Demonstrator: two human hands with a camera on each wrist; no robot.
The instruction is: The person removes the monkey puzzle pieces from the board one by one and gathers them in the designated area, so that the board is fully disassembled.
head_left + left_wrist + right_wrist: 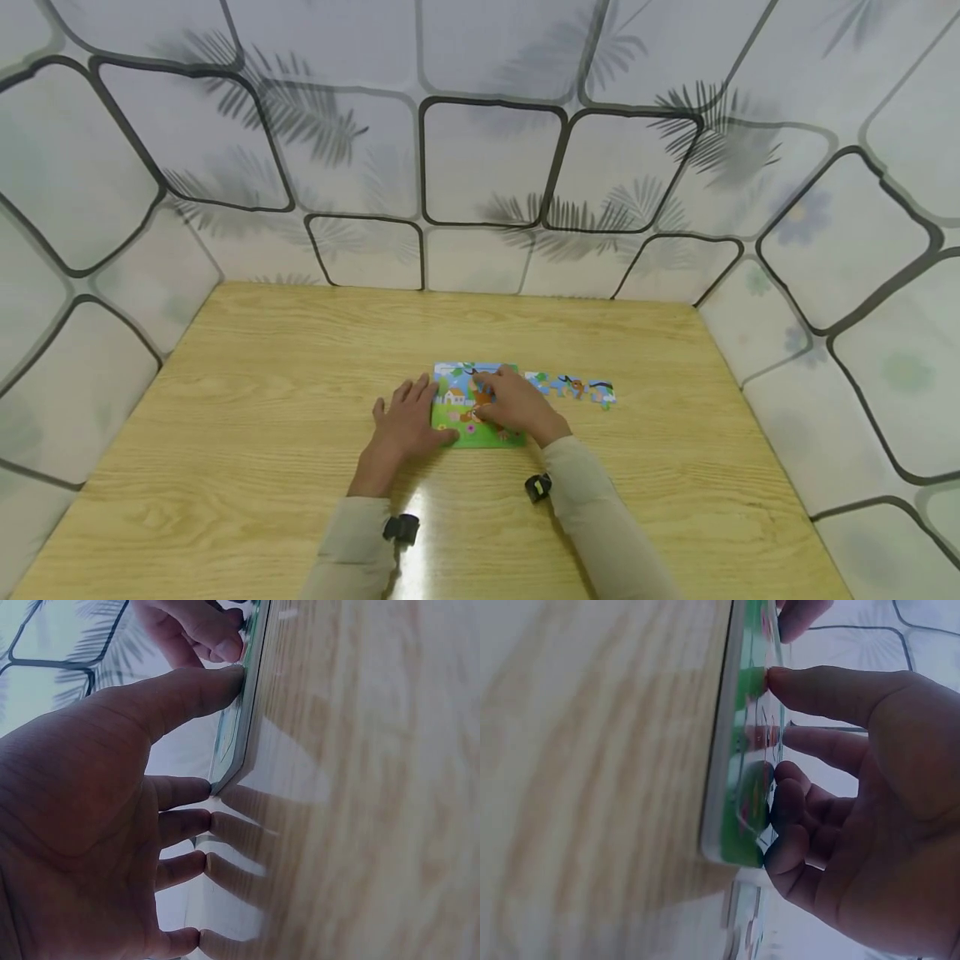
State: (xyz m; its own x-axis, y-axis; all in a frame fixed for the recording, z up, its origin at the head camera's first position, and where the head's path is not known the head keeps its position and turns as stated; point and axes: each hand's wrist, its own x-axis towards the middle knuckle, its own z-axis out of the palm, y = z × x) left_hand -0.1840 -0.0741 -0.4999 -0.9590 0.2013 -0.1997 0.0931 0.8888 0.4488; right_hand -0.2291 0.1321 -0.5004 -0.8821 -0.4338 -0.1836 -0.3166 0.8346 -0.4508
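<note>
A picture puzzle in a flat tray (459, 440) lies on the table, showing a small house, blue sky, green grass and a brown animal. My left hand (405, 427) is at its left side, fingers spread along the edge and thumb over the lower left corner. In the left wrist view, that thumb (202, 691) rests on the rim while the other fingertips stand at the edge and on the wood. My right hand (519, 403) reaches over the picture's right half, hiding part of it. In the right wrist view, its thumb (814, 684) and index finger touch the picture surface, the other fingers bent.
Right of the tray, several puzzle pieces (576, 387) form a strip on the wooden table (300, 358). Patterned fabric walls (480, 258) rise behind the table and at both sides. Each sleeve has a small black device (537, 487) near the wrist.
</note>
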